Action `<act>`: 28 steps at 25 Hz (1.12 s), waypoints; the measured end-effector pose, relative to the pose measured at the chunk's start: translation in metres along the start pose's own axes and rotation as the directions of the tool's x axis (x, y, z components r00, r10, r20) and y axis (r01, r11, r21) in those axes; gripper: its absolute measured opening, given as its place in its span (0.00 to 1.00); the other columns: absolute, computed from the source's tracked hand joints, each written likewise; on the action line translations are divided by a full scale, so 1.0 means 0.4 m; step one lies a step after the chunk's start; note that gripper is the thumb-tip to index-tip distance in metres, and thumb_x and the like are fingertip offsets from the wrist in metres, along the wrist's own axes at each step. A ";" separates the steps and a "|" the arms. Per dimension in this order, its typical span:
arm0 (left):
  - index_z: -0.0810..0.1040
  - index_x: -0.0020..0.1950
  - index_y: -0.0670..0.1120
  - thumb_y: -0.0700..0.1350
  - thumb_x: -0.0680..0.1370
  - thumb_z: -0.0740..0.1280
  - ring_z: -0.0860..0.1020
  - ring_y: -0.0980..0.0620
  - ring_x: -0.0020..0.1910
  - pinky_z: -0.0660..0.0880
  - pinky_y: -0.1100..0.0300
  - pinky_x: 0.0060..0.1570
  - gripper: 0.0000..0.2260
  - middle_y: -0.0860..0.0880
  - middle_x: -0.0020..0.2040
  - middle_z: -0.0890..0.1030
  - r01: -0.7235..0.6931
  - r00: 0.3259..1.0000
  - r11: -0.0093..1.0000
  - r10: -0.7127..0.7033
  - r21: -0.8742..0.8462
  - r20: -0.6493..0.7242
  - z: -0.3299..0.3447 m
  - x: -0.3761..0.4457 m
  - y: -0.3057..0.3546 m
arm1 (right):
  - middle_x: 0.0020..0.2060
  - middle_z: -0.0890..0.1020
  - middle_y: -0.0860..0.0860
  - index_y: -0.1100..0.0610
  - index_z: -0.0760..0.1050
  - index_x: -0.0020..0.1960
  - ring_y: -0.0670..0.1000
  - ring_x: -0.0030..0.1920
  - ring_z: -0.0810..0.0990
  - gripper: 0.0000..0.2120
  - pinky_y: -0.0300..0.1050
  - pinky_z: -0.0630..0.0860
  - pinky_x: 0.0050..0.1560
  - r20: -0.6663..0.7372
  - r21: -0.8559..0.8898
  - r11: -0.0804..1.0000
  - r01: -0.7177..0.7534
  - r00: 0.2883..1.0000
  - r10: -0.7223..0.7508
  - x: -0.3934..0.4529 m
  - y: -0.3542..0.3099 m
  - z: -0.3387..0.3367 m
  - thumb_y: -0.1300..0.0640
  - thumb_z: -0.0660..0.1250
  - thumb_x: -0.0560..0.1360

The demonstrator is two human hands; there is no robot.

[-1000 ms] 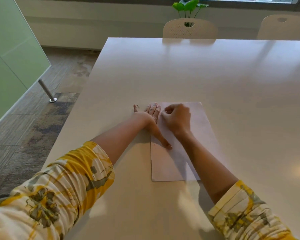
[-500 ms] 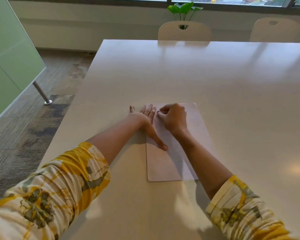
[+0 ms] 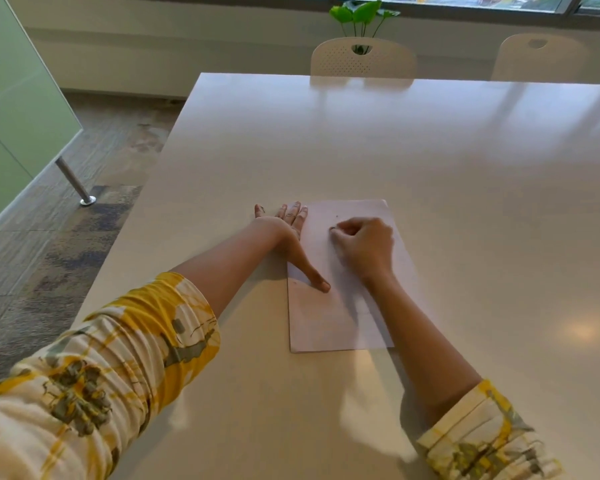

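Paper (image 3: 329, 320) lies flat on the tabletop (image 3: 430, 150). My left hand (image 3: 284, 233), fingers straight, pins its left edge so nothing slides, while my right hand (image 3: 364, 244), curled and empty, presses its far half down.

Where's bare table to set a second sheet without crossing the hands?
Bare table right of the paper, and the wide stretch beyond it toward the chairs. Crowded: the paper's left edge, where the left hand lies, and its middle under the right hand.
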State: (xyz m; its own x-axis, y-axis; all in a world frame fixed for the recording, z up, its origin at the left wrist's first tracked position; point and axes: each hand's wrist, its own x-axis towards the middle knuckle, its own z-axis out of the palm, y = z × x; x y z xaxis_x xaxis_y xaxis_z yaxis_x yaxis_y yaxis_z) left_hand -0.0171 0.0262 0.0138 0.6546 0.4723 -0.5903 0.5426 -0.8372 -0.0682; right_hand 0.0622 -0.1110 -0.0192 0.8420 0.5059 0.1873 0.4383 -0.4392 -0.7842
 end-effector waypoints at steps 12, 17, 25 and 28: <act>0.26 0.77 0.48 0.82 0.51 0.67 0.28 0.48 0.77 0.28 0.31 0.69 0.74 0.50 0.78 0.27 0.001 1.000 0.999 -0.002 -0.040 -0.006 0.005 -0.003 -0.002 | 0.34 0.85 0.54 0.58 0.84 0.38 0.56 0.38 0.83 0.07 0.42 0.76 0.42 -0.205 -0.102 0.983 -0.154 0.970 0.131 -0.007 0.036 -0.066 0.58 0.68 0.70; 0.27 0.77 0.47 0.82 0.53 0.66 0.29 0.48 0.77 0.29 0.30 0.69 0.73 0.50 0.78 0.28 0.001 1.000 0.999 -0.001 -0.034 -0.018 0.006 0.004 -0.001 | 0.32 0.84 0.51 0.57 0.83 0.38 0.52 0.36 0.83 0.05 0.45 0.80 0.43 -0.091 -0.058 0.994 -0.094 0.992 0.088 -0.041 -0.019 -0.019 0.60 0.69 0.70; 0.27 0.77 0.49 0.83 0.46 0.65 0.30 0.47 0.77 0.29 0.31 0.69 0.76 0.50 0.78 0.28 -0.009 1.000 0.998 0.007 -0.062 -0.030 0.008 -0.001 -0.004 | 0.32 0.84 0.57 0.60 0.82 0.35 0.59 0.37 0.82 0.06 0.43 0.72 0.39 -0.276 -0.137 0.969 -0.204 0.948 0.160 -0.001 0.048 -0.091 0.59 0.69 0.69; 0.27 0.77 0.48 0.84 0.48 0.65 0.30 0.47 0.78 0.31 0.29 0.70 0.75 0.50 0.79 0.29 -0.002 0.999 0.999 0.001 -0.048 -0.035 0.009 0.003 -0.001 | 0.35 0.85 0.53 0.58 0.84 0.39 0.52 0.37 0.83 0.05 0.39 0.77 0.39 -0.049 -0.053 0.998 -0.032 0.998 0.029 -0.052 -0.015 0.005 0.59 0.70 0.70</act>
State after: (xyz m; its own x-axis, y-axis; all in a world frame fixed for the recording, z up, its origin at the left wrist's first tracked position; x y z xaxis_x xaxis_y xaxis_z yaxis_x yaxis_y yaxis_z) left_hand -0.0183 0.0263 0.0101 0.6729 0.4809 -0.5621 0.5657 -0.8241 -0.0280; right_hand 0.0415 -0.1175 -0.0196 0.8687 0.4561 0.1930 0.4275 -0.4939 -0.7572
